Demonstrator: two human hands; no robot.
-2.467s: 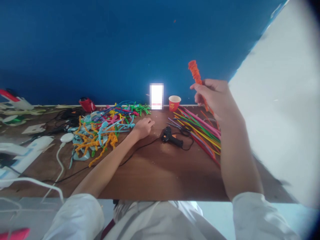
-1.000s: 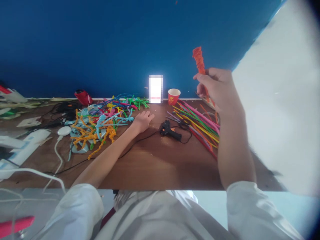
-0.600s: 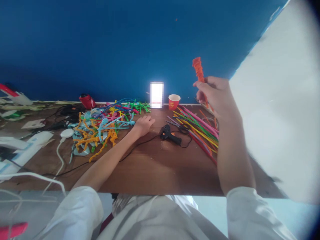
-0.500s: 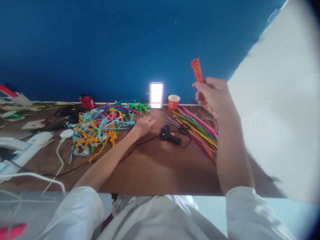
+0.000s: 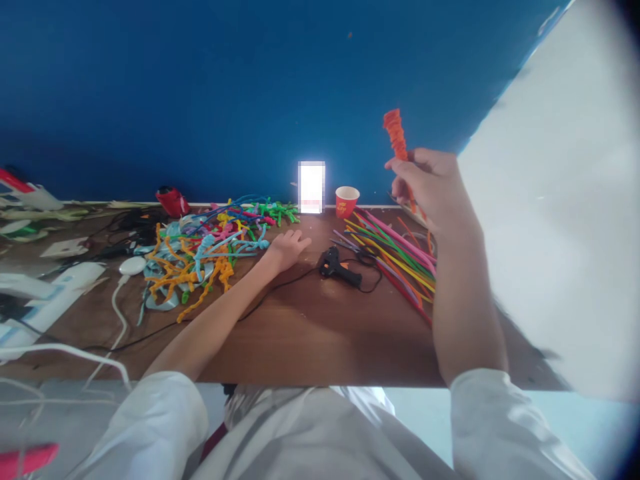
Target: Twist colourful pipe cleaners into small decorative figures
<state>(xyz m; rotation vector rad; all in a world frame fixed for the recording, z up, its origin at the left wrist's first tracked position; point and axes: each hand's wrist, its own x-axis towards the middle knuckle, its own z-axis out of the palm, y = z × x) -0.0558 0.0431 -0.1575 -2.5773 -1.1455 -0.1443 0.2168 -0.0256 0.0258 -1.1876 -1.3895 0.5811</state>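
Observation:
My right hand (image 5: 429,179) is raised above the right side of the table, fingers closed around an orange pipe cleaner (image 5: 395,132) wound into a tight coil. The coil points up, and a loose orange end shows below the fingers. On the tabletop rests my left hand (image 5: 289,249), palm down with its fingers stretched out and nothing visible in it. To its left lies a heap of bent, twisted pipe cleaners (image 5: 210,247) in several colours. A black glue gun (image 5: 339,268) lies to its right, and beyond that is a bundle of straight pipe cleaners (image 5: 395,252).
A red paper cup (image 5: 347,203) stands near the wall, beside a bright, pixelated upright rectangle (image 5: 311,188). Farther left are a red object (image 5: 171,202), a white round charger (image 5: 133,267) and a white power strip (image 5: 75,293). The glue gun's black cord crosses the table.
My right hand has risen very slightly with the orange coil. My left hand stays in place on the table, and the view has shifted a little.

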